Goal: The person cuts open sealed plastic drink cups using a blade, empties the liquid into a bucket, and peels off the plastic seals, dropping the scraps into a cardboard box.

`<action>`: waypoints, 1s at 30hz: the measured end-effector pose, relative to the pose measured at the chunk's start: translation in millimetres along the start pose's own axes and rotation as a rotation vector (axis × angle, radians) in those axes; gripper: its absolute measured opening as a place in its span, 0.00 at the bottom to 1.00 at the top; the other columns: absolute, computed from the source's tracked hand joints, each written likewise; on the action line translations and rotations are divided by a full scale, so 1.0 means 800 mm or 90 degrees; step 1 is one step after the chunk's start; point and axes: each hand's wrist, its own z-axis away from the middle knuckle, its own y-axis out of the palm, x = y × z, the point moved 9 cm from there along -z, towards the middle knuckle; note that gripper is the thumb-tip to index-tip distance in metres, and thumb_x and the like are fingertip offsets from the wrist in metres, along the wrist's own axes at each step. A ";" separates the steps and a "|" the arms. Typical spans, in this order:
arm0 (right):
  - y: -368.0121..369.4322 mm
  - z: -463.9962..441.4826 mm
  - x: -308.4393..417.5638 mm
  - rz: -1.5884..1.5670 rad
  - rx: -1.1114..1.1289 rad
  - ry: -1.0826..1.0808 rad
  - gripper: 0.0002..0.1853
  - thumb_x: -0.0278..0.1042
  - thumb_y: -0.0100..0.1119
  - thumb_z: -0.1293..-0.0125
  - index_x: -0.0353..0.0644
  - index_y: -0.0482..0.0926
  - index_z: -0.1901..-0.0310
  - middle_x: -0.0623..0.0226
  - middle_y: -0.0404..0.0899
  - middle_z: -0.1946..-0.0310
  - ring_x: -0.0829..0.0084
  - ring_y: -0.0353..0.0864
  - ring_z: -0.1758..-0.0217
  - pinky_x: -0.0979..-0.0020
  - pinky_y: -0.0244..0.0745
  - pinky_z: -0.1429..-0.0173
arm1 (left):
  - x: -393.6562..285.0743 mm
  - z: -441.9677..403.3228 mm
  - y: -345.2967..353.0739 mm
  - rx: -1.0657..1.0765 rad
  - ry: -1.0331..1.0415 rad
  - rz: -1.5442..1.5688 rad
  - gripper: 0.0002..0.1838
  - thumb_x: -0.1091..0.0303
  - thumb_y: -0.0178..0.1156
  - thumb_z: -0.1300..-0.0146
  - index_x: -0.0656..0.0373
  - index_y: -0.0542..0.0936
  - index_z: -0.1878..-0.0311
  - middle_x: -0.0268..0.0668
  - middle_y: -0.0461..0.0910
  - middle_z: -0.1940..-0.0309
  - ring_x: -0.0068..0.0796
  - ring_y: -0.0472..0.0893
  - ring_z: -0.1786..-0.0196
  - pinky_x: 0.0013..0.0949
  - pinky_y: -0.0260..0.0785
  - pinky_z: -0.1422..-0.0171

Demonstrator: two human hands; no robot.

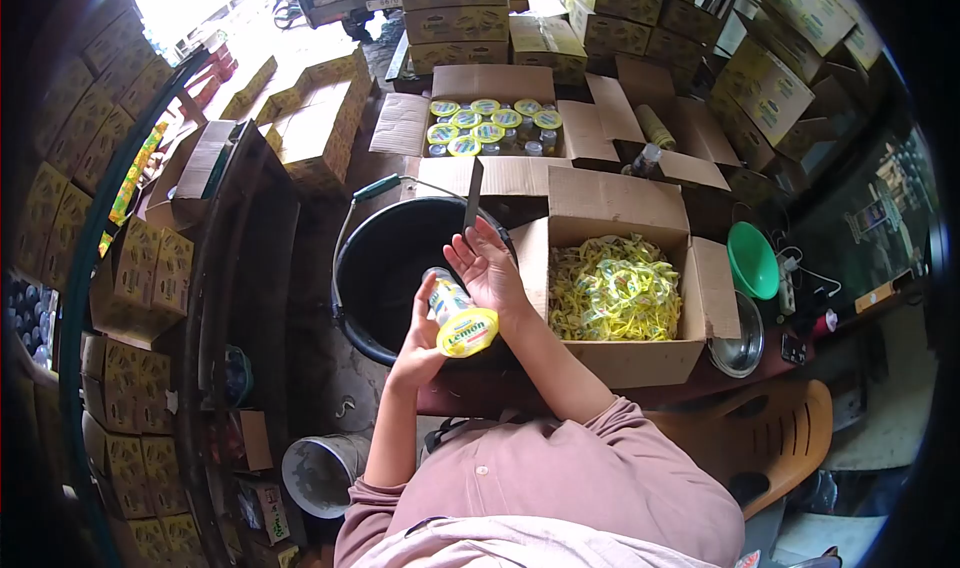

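Note:
My left hand is wrapped round a clear plastic jar, tilted so its round yellow "Lemon" end faces me. Beside the jar, my right hand has its palm turned up and its fingers apart. A dark, flat, blade-like strip rises just beyond those fingertips; I cannot tell whether they touch it. Below and behind both hands stands a large black bucket with a wire handle. To the right, an open carton holds a heap of yellow-green printed plastic wrappers.
Behind the bucket, an open carton holds several jars with yellow lemon tops. Another open box stands right of it. A green bowl and metal bowl lie right. A whitish bucket and stacked cartons are left.

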 end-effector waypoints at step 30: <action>0.148 0.086 0.033 1.284 0.416 -0.408 0.20 0.19 0.57 0.52 0.43 0.79 0.55 0.67 0.73 0.75 0.69 0.74 0.71 0.69 0.65 0.61 | -0.081 -0.031 -0.048 -0.272 0.265 -0.589 0.29 0.74 0.71 0.59 0.62 0.71 0.51 0.37 0.78 0.60 0.26 0.78 0.57 0.28 0.70 0.50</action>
